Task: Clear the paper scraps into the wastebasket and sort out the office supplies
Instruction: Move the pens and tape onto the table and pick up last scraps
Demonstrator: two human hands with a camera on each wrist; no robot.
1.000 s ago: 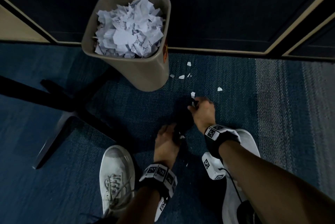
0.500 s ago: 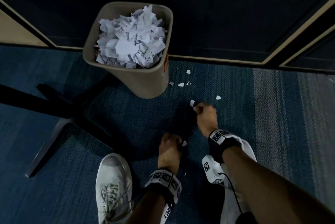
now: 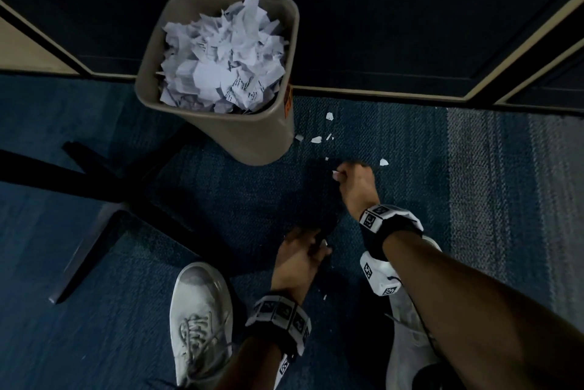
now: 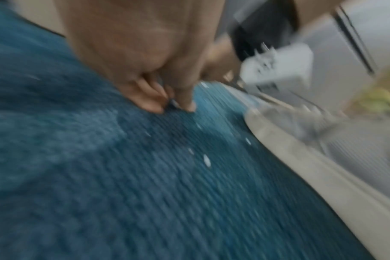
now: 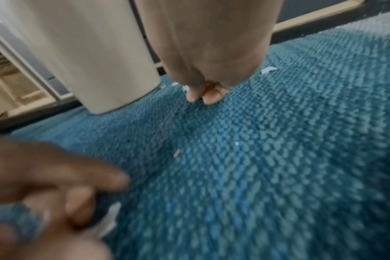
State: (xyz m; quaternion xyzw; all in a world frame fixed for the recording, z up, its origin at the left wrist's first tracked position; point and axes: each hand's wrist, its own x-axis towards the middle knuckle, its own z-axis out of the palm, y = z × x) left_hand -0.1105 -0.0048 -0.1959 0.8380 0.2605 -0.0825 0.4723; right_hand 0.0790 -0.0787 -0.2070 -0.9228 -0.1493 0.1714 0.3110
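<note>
A tan wastebasket, heaped with white paper scraps, stands on the blue carpet. Several small scraps lie on the carpet to its right, one just beyond my right hand. My right hand is down on the carpet, its fingertips pinching a small white scrap. My left hand is nearer me with curled fingers, holding white scraps. In the left wrist view its fingertips are pinched together at the carpet, and that view is blurred.
Black legs of a furniture base spread over the carpet to the left of the bin. My two white shoes flank my arms. A dark partition with a tan base strip runs behind the bin.
My right hand has reached forward and to the right, and its fingertips have closed on the scrap that lay just ahead of them. My left hand has stayed in place.
</note>
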